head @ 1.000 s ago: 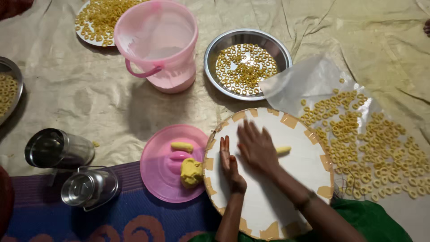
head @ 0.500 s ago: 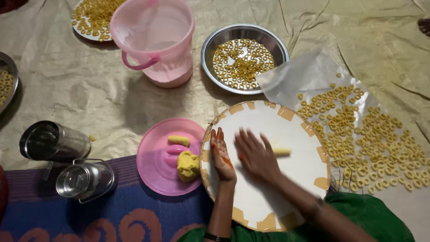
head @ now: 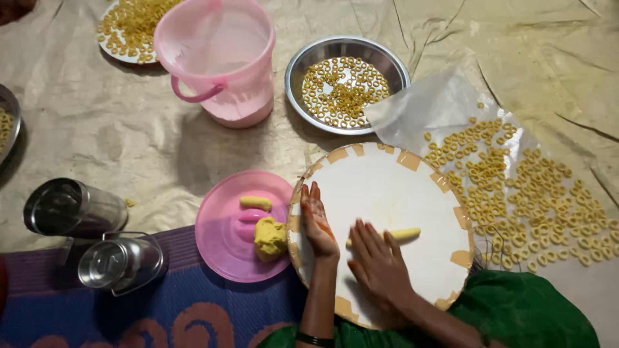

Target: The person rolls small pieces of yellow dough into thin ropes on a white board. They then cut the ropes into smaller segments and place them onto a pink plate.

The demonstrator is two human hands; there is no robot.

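Observation:
A round white board (head: 387,187) with a tan taped rim lies in front of me. My right hand (head: 377,264) rests flat on it, fingers spread, pressing on a thin roll of yellow dough (head: 403,234) that sticks out to the right of the fingertips. My left hand (head: 317,222) stands on its edge at the board's left rim, fingers straight, holding nothing. Just left of it a pink lid (head: 242,225) carries a lump of yellow dough (head: 269,237) and a short dough piece (head: 256,203).
A pink bucket (head: 219,58) and a steel bowl of dough rings (head: 345,84) stand beyond the board. Several rings lie on a clear plastic sheet (head: 516,187) at right. Two steel containers (head: 97,238) sit at left, a plate of rings (head: 129,26) top left.
My right hand has slid back toward me over the dough roll, which now shows longer beside the fingertips. My left hand has shifted to the board's left rim.

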